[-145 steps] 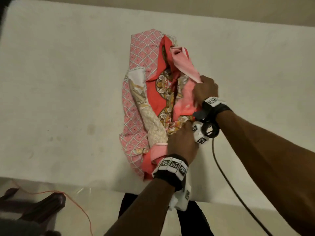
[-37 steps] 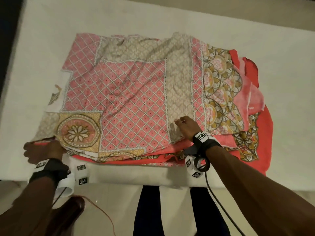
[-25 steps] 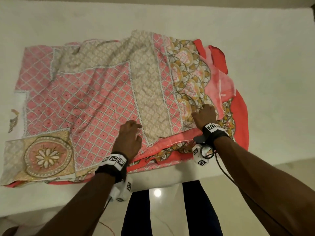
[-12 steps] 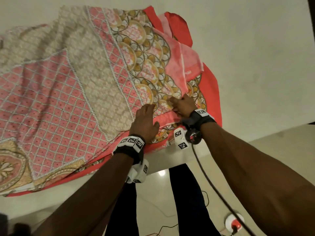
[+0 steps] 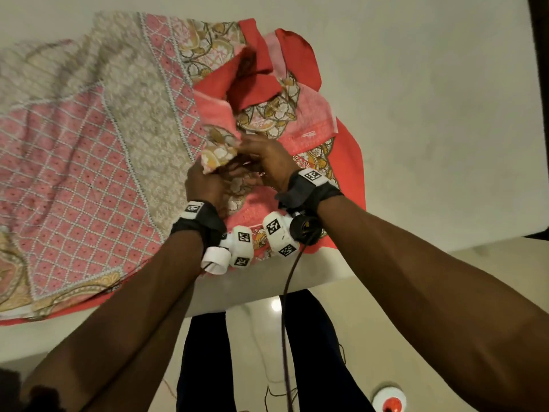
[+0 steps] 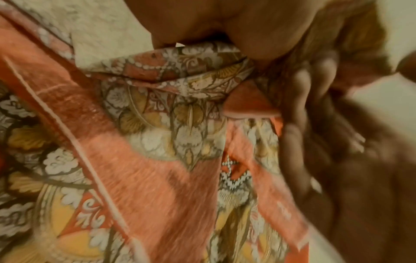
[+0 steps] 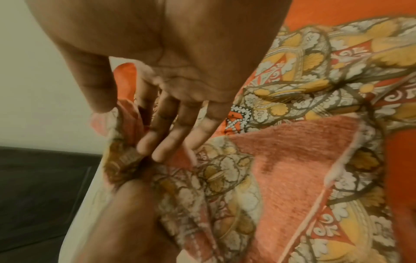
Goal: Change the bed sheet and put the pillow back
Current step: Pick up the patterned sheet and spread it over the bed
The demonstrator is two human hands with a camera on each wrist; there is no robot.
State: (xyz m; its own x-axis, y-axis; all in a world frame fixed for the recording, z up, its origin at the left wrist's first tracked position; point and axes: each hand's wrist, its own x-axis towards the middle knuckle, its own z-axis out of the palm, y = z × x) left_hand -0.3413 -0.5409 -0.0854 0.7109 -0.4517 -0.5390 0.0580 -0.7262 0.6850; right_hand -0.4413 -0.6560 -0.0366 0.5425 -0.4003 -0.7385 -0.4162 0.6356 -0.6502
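From the head camera, a patterned pink and red bed sheet lies half unfolded on a bare white mattress, bunched into red folds near its right end. Both hands meet at that bunch: the left hand grips a gathered corner of cloth with curled fingers, and the right hand curls over the same fold, touching the left. Each wrist carries a black band with white marker blocks, and a dark cable hangs from the right one. Below the mattress edge are the person's dark trouser legs, a pale glossy floor and a white and red plug socket.

The left wrist camera shows only cloth close up: the floral border of the sheet is pinched under the left thumb, while the right hand's fingers appear blurred at the right, pressed into the fold.

The right wrist camera shows what the head view hides: the right fingers are nearly straight and close together, their tips tucked into the fold, the thumb set against the cloth edge. The left hand clamps the sheet below them. A dark panel stands beyond the mattress edge.
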